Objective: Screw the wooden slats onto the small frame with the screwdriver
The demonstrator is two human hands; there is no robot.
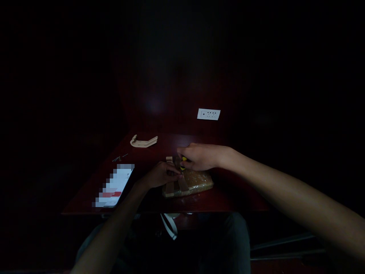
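My right hand [195, 156] is closed around a yellow tool [184, 160], held over a plastic-wrapped block [201, 182]; most of the tool is hidden by the fingers, so its exact kind does not show. From the left, my left hand [161, 175] reaches in, thumb and fingers pinched on a beige bracket [184, 183] lying across the block. The fingertips of both hands are close together. Part of the bracket is covered by my left hand.
Behind the hands lies a curved beige bracket [144, 142] on the dark red table [222, 201]. Several small screws or nails [118, 158] and a lit phone [121, 182] are on the left. A white socket plate [208, 114] is on the back panel. The surroundings are very dark.
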